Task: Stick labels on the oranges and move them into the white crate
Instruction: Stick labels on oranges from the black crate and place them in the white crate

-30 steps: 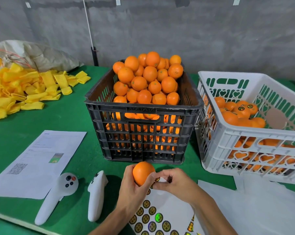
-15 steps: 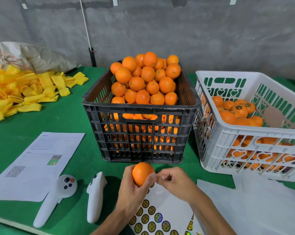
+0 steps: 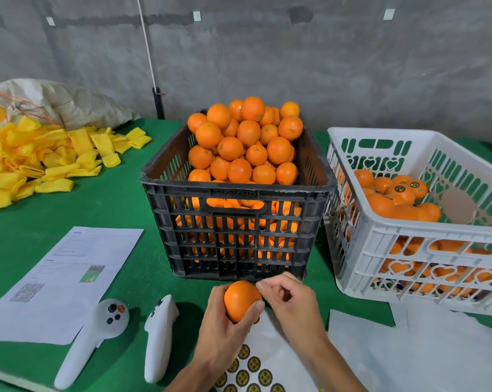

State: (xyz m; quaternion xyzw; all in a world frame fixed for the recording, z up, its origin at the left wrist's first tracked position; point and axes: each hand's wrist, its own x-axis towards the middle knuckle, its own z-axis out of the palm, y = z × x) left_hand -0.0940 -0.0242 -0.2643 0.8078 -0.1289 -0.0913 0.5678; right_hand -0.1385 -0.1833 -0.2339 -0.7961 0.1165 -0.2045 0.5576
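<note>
Green felt covers the table (image 3: 55, 222) in front of a grey concrete wall, and we work at its near edge. Our left hand (image 3: 222, 332) grips one orange (image 3: 241, 299) from below and behind, thumb curled over its right flank, holding it above the sticker sheet (image 3: 263, 372). Our right hand (image 3: 288, 302) sits just beside the fruit on its right, fingertips bunched and pinched against the orange's upper right shoulder; we judge it is pressing a label on, though the label itself is hidden under the fingers.

What the next move turns on is where the white crate (image 3: 409, 244) lies: to the right and farther back from the held orange, past the right hand, with the black crate (image 3: 239, 222) of unlabelled fruit directly ahead between them and the wall. The right hand is the nearer one to the white crate, so we expect the orange must pass from left to right, or the left arm must cross over.
</note>
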